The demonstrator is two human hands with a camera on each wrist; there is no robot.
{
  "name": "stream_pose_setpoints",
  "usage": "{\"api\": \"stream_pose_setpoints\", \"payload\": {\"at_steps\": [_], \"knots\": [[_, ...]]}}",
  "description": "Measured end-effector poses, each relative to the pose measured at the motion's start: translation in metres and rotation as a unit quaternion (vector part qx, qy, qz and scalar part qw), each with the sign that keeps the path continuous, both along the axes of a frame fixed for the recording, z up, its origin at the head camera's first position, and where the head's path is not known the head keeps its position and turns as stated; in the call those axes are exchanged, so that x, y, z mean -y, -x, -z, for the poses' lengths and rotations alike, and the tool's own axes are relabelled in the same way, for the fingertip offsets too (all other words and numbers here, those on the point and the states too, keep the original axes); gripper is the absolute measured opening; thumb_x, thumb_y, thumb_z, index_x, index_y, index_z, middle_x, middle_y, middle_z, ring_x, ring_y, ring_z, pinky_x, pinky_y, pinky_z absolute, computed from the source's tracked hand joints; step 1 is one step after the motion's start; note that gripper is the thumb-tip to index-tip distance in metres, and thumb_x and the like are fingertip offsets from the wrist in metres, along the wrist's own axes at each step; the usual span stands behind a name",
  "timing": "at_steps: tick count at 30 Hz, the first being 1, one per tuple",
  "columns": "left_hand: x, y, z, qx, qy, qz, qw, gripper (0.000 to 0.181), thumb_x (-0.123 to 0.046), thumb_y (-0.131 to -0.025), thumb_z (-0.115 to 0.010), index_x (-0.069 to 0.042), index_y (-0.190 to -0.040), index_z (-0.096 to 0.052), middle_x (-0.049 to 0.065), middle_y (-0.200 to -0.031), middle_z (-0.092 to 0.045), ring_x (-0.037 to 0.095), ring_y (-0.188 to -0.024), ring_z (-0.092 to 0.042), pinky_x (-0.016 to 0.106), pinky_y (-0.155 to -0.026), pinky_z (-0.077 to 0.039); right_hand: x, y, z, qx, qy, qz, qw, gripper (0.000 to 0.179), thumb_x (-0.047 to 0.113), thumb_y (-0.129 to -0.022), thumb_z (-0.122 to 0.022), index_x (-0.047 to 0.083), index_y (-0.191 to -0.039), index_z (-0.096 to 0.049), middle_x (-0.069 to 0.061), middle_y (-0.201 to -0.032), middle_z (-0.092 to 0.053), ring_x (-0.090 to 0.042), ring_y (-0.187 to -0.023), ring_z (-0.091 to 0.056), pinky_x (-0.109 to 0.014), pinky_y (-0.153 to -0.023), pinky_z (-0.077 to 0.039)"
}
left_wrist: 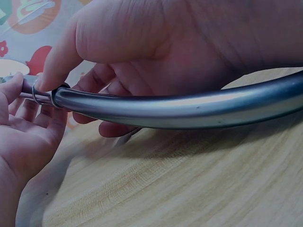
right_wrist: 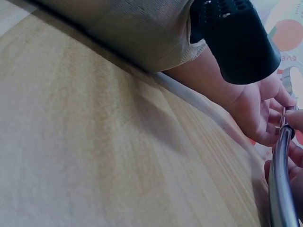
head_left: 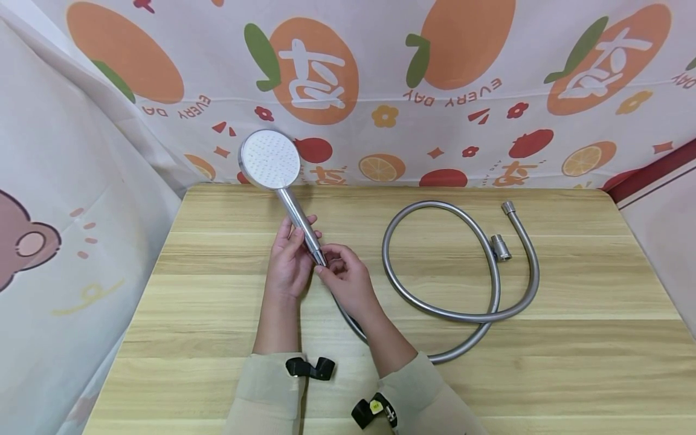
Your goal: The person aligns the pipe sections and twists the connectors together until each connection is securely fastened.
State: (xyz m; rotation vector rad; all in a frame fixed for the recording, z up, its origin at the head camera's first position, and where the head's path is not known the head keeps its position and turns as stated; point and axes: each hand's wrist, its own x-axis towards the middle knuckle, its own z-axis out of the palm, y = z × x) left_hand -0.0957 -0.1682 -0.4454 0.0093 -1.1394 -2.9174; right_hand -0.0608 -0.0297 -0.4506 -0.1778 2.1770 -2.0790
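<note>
In the head view, my left hand (head_left: 289, 266) holds the chrome handle of a shower head (head_left: 270, 159), thumb on top, its round white spray face turned upward. My right hand (head_left: 348, 281) pinches the end fitting of the shower hose (head_left: 459, 349) at the handle's lower end. In the left wrist view the grey hose (left_wrist: 189, 111) runs up to the joint, the right fingers touching its collar. How far the fitting is screwed in is hidden by the fingers. The right wrist view shows the left hand (right_wrist: 251, 111) from the side, beside the hose (right_wrist: 280, 184).
To the right the hose lies in a loop on the wooden table (head_left: 587, 362), its free end fitting (head_left: 508, 207) pointing to the back. A small metal connector (head_left: 501, 248) lies against the loop. Behind the table hangs a fruit-printed cloth (head_left: 380, 145).
</note>
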Motion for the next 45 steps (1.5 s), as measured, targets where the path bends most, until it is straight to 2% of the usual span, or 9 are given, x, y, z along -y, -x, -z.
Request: {"api": "stream_pose_setpoints", "payload": {"at_steps": [7,12,16,20,22,26,31,40,45], "knots": [[0.001,0.000,0.001,-0.003,0.000,0.002,1.0000,0.060,-0.013,-0.099,-0.055,-0.010,-0.154,-0.030,0.006,-0.118,-0.063,0.018,-0.093,-0.062,0.023,-0.082,-0.051,0.000,0.000,0.001,-0.006,-0.006,-0.010,0.9999,0.035,0.017,-0.090,-0.071,0.025,-0.122,-0.062,-0.002,-0.101,-0.065,-0.015,-0.084,-0.059,-0.025,-0.070,-0.053],[0.001,0.001,0.000,0.002,0.005,0.000,1.0000,0.059,-0.012,-0.100,-0.054,-0.010,-0.154,-0.030,0.006,-0.118,-0.063,0.018,-0.093,-0.062,0.023,-0.083,-0.051,0.000,0.000,-0.001,0.001,-0.005,-0.015,0.9999,0.032,0.017,-0.093,-0.068,0.024,-0.124,-0.061,-0.007,-0.098,-0.069,-0.017,-0.081,-0.061,-0.024,-0.069,-0.051],[0.001,0.001,0.000,0.003,0.009,-0.001,1.0000,0.059,-0.012,-0.101,-0.052,-0.010,-0.155,-0.028,0.005,-0.118,-0.063,0.017,-0.093,-0.061,0.023,-0.082,-0.051,0.001,-0.001,-0.005,0.019,0.000,-0.014,0.9997,0.030,0.015,-0.097,-0.063,0.022,-0.126,-0.059,-0.014,-0.101,-0.073,-0.025,-0.084,-0.064,-0.023,-0.068,-0.048],[0.001,0.000,-0.001,0.009,0.012,-0.001,0.9999,0.054,-0.012,-0.101,-0.052,-0.013,-0.152,-0.034,0.005,-0.119,-0.062,0.017,-0.094,-0.061,0.023,-0.081,-0.051,0.001,-0.004,-0.017,0.029,0.003,-0.017,0.9994,0.029,0.010,-0.098,-0.058,0.016,-0.127,-0.058,-0.019,-0.104,-0.072,-0.038,-0.089,-0.065,-0.022,-0.068,-0.047],[0.001,0.000,-0.002,0.012,0.012,-0.002,0.9999,0.051,-0.012,-0.101,-0.052,-0.015,-0.150,-0.039,0.005,-0.119,-0.062,0.017,-0.095,-0.061,0.023,-0.081,-0.051,0.000,-0.006,-0.024,0.029,0.005,-0.018,0.9994,0.029,0.008,-0.098,-0.057,0.013,-0.127,-0.058,-0.022,-0.104,-0.071,-0.040,-0.089,-0.065,-0.022,-0.068,-0.047],[0.001,0.000,-0.002,0.010,0.011,-0.001,0.9999,0.052,-0.013,-0.100,-0.054,-0.014,-0.150,-0.039,0.005,-0.119,-0.062,0.017,-0.094,-0.061,0.023,-0.081,-0.051,-0.001,-0.009,-0.033,0.021,0.001,-0.014,0.9997,0.029,0.006,-0.097,-0.059,0.010,-0.126,-0.059,-0.022,-0.102,-0.070,-0.029,-0.082,-0.062,-0.020,-0.067,-0.046],[0.000,0.001,-0.002,0.004,0.009,-0.001,1.0000,0.057,-0.012,-0.100,-0.054,-0.010,-0.152,-0.032,0.005,-0.118,-0.063,0.017,-0.093,-0.061,0.023,-0.080,-0.051,-0.001,-0.010,-0.036,0.008,-0.002,-0.002,1.0000,0.030,0.005,-0.094,-0.064,0.009,-0.123,-0.062,-0.016,-0.100,-0.067,-0.013,-0.079,-0.058,-0.018,-0.069,-0.049],[0.000,0.002,0.000,0.003,0.002,0.001,1.0000,0.057,-0.010,-0.101,-0.051,-0.010,-0.154,-0.030,0.005,-0.118,-0.063,0.017,-0.093,-0.062,0.023,-0.079,-0.051,-0.002,-0.009,-0.035,0.011,-0.003,-0.008,0.9999,0.027,0.006,-0.097,-0.059,0.007,-0.124,-0.061,-0.020,-0.100,-0.068,-0.013,-0.076,-0.056,-0.019,-0.066,-0.044],[0.000,0.002,-0.002,0.007,0.001,0.002,1.0000,0.055,-0.010,-0.101,-0.052,-0.011,-0.153,-0.032,0.005,-0.118,-0.063,0.017,-0.093,-0.062,0.023,-0.079,-0.051,0.001,-0.003,-0.019,0.016,-0.005,0.003,0.9999,0.030,0.007,-0.094,-0.064,0.011,-0.124,-0.062,-0.016,-0.100,-0.069,-0.012,-0.076,-0.057,-0.019,-0.066,-0.046]]}}
